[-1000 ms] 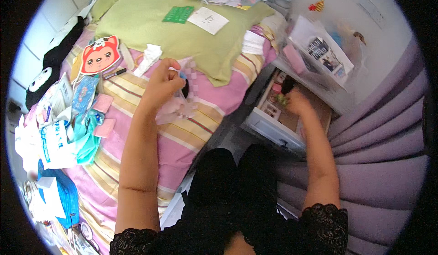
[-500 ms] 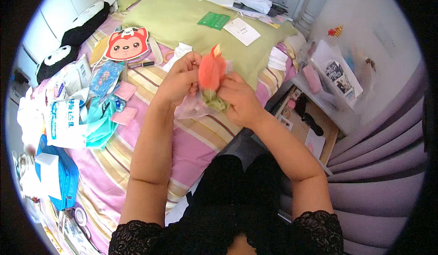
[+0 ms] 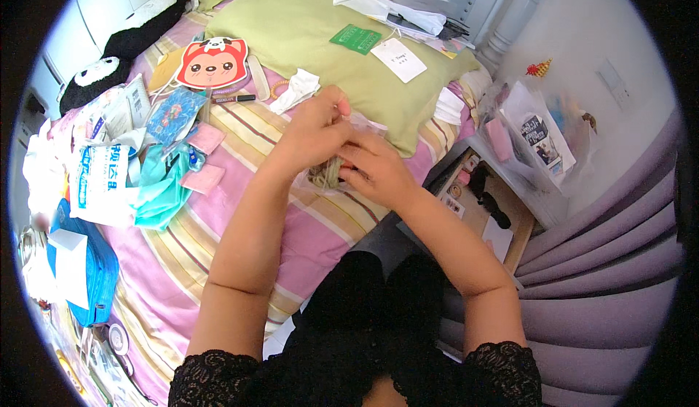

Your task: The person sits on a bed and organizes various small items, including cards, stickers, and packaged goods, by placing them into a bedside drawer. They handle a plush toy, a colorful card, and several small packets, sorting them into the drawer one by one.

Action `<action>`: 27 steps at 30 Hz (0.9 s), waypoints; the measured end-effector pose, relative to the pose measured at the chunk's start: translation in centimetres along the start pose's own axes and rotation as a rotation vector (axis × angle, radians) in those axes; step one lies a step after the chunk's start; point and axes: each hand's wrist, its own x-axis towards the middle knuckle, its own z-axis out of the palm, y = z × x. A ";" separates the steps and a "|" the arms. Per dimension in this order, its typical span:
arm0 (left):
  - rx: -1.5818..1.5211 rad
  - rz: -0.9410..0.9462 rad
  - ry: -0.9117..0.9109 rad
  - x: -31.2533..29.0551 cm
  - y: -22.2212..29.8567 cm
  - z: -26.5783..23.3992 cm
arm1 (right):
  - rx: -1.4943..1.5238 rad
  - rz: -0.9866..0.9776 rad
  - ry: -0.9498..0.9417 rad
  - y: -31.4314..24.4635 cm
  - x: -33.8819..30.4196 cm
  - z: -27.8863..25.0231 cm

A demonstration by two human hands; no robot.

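Over the bed, my two hands meet around a small soft orange-and-green thing (image 3: 325,175). Only its greenish end shows below my fingers, with a bit of orange beside it; the rest is covered. My left hand (image 3: 314,135) is closed over its upper part, fingertips curled in. Beside it, my right hand (image 3: 375,172) is closed with bent fingers at the greenish end. Thin clear plastic (image 3: 369,125) peeks out behind my hands. What kind of thing it is, I cannot tell.
A striped bedspread (image 3: 211,258) lies beneath. Beyond are a green pillow (image 3: 291,25), a white tissue (image 3: 297,90) and a red cartoon-face card (image 3: 212,63). Bags and packets (image 3: 102,185) and a blue case (image 3: 87,269) crowd the left. An open drawer (image 3: 520,243) stands at right.
My left hand has come across to the right over the orange part, which was in plain sight before. My hands are now together and hide most of it. The view has shifted slightly.
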 end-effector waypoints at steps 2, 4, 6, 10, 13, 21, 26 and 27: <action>0.153 0.046 0.008 -0.2 0.4 0.4 | -0.127 -0.145 -0.080 0.4 0.5 0.3; 0.288 0.181 0.029 -0.7 0.3 1.5 | -0.152 -0.080 -0.124 0.3 0.9 1.6; 0.343 0.236 0.072 -0.7 0.5 2.0 | -0.080 0.198 -0.137 -0.2 1.4 3.7; 0.367 0.215 0.108 -0.1 -0.6 1.5 | -0.196 0.401 -0.370 -0.3 3.6 3.3; 0.379 0.170 0.082 0.3 -1.9 1.3 | -0.075 0.344 -0.231 -0.7 2.3 3.7; 0.352 0.106 -0.180 0.0 -0.8 1.6 | -0.356 0.140 -0.507 -2.7 -2.5 1.5; 0.482 0.055 -0.157 -0.7 -1.6 2.1 | -0.224 0.036 -0.334 -1.3 -2.9 2.4; 0.556 0.093 -0.104 -0.9 -1.3 2.3 | -0.231 -0.029 -0.331 -0.8 -3.2 1.6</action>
